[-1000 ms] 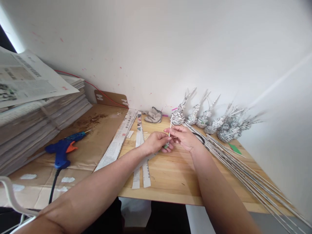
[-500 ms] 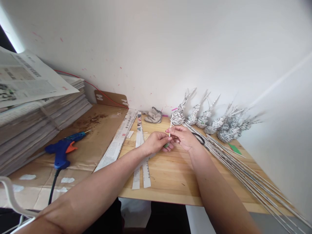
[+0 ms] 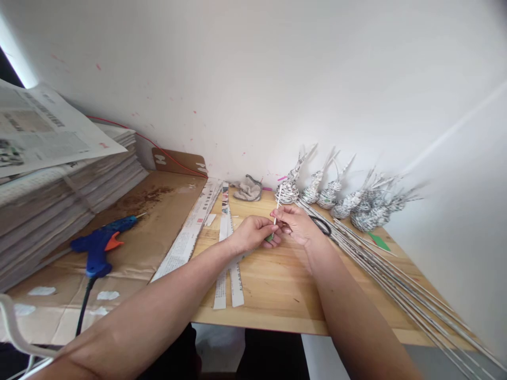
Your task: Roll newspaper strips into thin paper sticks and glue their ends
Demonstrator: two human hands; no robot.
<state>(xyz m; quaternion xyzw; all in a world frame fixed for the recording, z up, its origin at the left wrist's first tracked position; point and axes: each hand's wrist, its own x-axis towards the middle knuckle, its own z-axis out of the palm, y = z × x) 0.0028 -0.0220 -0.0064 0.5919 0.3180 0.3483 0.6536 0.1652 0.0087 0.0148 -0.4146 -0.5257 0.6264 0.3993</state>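
Between my two hands a thin white rolled paper tube (image 3: 279, 196) stands nearly upright over the wooden table. My left hand (image 3: 253, 232) pinches its lower end, and a small green piece (image 3: 270, 237) shows at those fingers. My right hand (image 3: 295, 221) has its thumb and fingertips closed on the tube a little higher up. Fingers hide the tube's bottom. Newspaper strips (image 3: 236, 279) lie under and beside my left wrist. Just past my right hand is a black-handled tool (image 3: 321, 226), partly covered by the hand.
Several woven paper figures (image 3: 334, 192) line the wall. Long paper tubes (image 3: 388, 279) spread over the table's right side. At left, a blue glue gun (image 3: 97, 245) lies on cardboard (image 3: 134, 258) beside a newspaper stack (image 3: 67, 195). A grey cloth (image 3: 248, 189) sits at the back.
The view has shifted slightly. Both hands keep their hold on the paper tube, with almost no movement of the fingers.
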